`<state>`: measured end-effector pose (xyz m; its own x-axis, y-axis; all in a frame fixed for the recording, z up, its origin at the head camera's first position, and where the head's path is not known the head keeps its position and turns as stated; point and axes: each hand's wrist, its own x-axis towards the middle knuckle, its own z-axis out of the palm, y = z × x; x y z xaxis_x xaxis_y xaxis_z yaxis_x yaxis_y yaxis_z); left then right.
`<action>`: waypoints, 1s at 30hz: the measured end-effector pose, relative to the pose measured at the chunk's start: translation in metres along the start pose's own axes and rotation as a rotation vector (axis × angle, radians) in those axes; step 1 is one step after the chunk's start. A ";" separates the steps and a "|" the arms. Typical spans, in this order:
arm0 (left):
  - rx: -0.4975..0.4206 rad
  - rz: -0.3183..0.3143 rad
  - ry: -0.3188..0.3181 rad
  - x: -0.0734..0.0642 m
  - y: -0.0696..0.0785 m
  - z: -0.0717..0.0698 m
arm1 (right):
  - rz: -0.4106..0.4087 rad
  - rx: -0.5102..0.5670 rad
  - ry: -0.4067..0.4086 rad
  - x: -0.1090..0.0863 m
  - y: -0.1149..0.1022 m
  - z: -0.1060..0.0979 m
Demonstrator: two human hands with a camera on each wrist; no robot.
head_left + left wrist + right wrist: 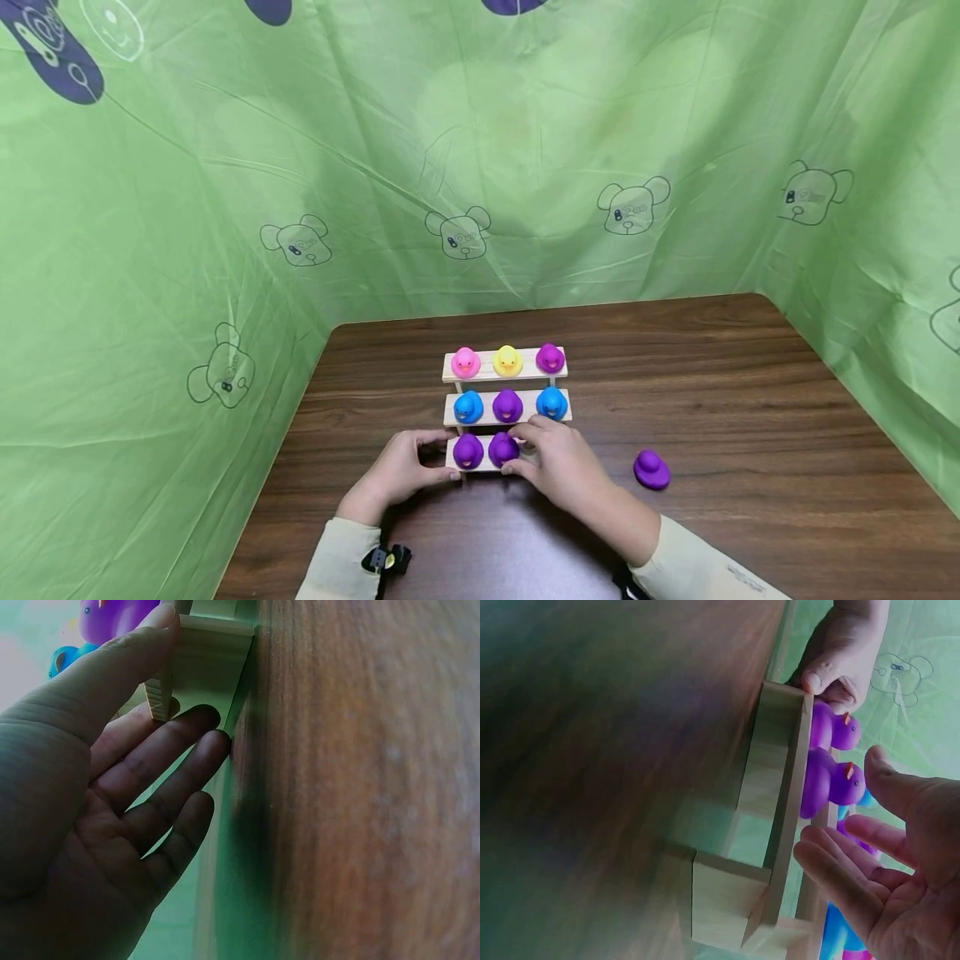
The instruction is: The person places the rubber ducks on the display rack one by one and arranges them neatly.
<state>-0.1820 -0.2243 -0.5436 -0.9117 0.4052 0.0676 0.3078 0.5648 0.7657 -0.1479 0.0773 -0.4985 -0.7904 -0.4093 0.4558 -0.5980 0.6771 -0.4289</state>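
Observation:
A wooden three-step rack [483,465] carries small rubber ducks in rows. My left hand [405,468] grips the left end of its lowest step, thumb at the front and fingers behind, as the left wrist view shows. Two purple ducks stand on that step: a left one [468,452] and a middle one [504,450]. Beside the middle duck is my right hand [900,862], thumb and fingers spread apart; in the right wrist view a gap shows between them and the duck. The right part of the lowest step is largely hidden by this hand in the head view.
On the middle step sit a blue duck [468,407], a purple duck [507,406] and another blue duck [552,403]. Pink [466,362], yellow [507,361] and purple [551,358] ducks top the rack. A loose purple duck [651,470] lies on the wooden table [750,433], right of my right hand.

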 end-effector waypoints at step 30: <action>0.003 -0.002 0.000 0.000 -0.003 0.000 | 0.231 0.098 0.096 -0.061 0.073 -0.076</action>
<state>-0.1832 -0.2257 -0.5455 -0.9123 0.4043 0.0658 0.3067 0.5678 0.7639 -0.1330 0.1979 -0.4979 -0.8941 -0.1879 0.4066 -0.4167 0.6818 -0.6012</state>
